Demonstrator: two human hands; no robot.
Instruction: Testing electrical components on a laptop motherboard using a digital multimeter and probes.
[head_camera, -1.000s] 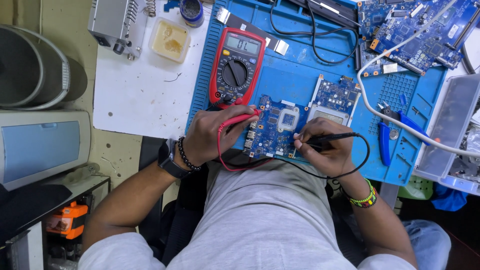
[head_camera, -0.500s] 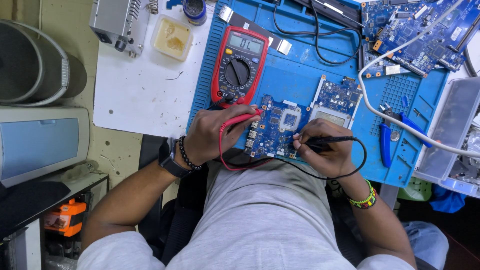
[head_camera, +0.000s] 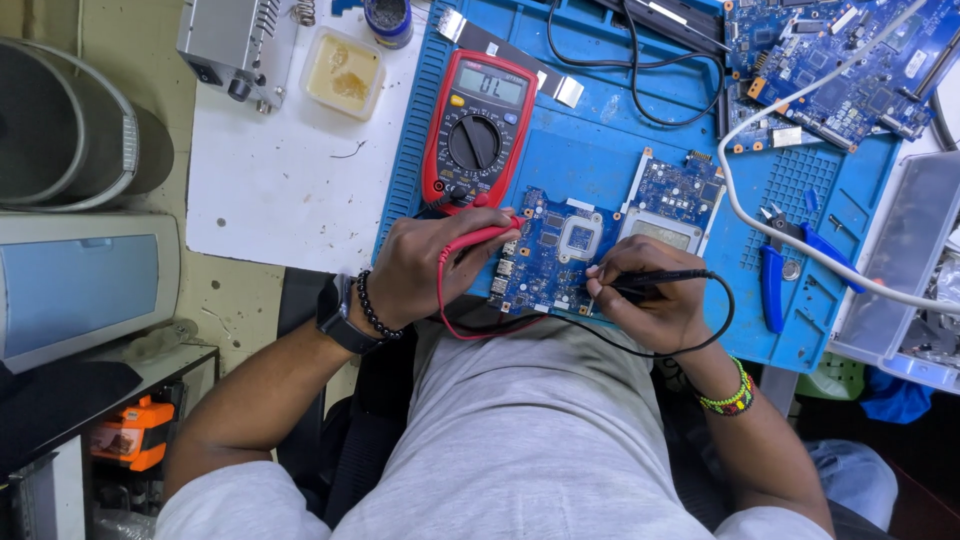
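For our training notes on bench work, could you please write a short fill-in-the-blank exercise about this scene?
1. The left hand holds the ____ probe.
2. The right hand holds the ____ probe.
3. Both probes meet the blue circuit board, which lies on a ____ mat.
4. The multimeter has a ____ casing.

Missing words: red; black; blue; red

the workbench (head_camera: 270, 190) carries a blue mat (head_camera: 600, 150) (holding a red multimeter (head_camera: 477, 130) and 3 circuit boards).
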